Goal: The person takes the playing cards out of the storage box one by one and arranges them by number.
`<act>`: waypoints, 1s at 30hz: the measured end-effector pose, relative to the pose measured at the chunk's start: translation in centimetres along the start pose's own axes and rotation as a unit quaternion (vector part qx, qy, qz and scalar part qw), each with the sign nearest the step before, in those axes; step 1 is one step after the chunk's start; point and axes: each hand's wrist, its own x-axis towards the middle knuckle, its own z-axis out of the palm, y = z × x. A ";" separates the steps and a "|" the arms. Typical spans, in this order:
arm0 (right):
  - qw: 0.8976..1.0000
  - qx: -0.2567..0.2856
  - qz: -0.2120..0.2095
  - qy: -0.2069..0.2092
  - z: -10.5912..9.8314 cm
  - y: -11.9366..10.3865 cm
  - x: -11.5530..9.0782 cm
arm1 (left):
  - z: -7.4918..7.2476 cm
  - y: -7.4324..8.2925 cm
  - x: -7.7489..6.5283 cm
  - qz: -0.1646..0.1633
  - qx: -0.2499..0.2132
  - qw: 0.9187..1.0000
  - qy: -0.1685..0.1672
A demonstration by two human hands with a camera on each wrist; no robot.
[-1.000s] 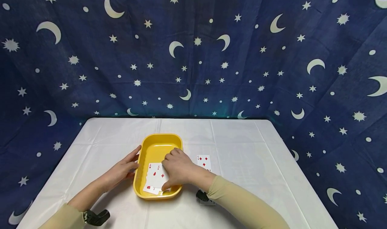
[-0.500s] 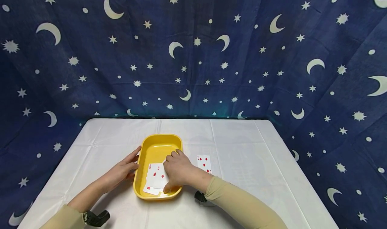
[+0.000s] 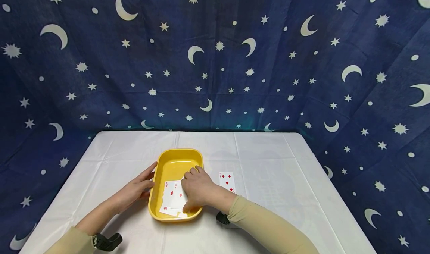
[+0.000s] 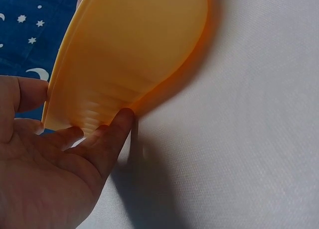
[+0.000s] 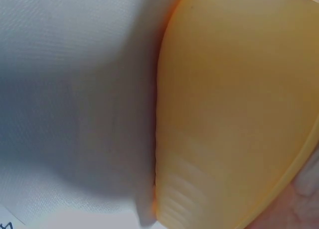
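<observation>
Ace of diamonds (image 3: pixel 177 201) overlapping ace of hearts (image 3: pixel 166 200), inside yellow tray (image 3: pixel 179 154), lower centre | my right hand (image 3: pixel 199 187) over them, fingertips hidden, can't tell if pinching | my left hand (image 3: pixel 133 188), fingers spread against tray's left wall | five of diamonds (image 3: pixel 227 181) lies right of tray
</observation>
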 end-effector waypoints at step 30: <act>0.988 0.127 0.013 0.089 -4.5 4.1 -2.5 | 0.1 0.0 -0.1 -0.003 0.001 1.000 0.003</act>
